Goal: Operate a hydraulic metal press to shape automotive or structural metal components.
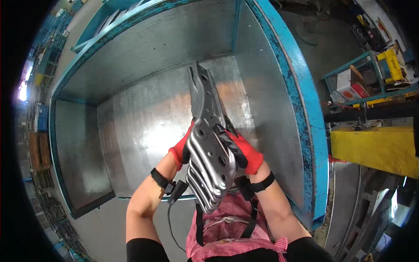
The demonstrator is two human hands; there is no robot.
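A nested stack of long stamped metal brackets (207, 150) is held between my two hands over a big metal bin. Several identical curved parts with round holes lie one against another, their near ends fanned out toward my body. My left hand (184, 146), in a red and black glove, is closed on the stack's left side, its fingers partly hidden by the metal. On the right side my right hand (239, 150), gloved the same way, grips the stack with its fingers across the edge. The far end of the stack reaches toward the bin's back wall.
The bin (307, 131) has blue painted rims and bare grey metal walls, with a low front side. A yellow beam (373, 150) stands to the right. Behind it a blue rack holds a cardboard box (351, 83). A cable (170, 225) hangs from my left wrist strap.
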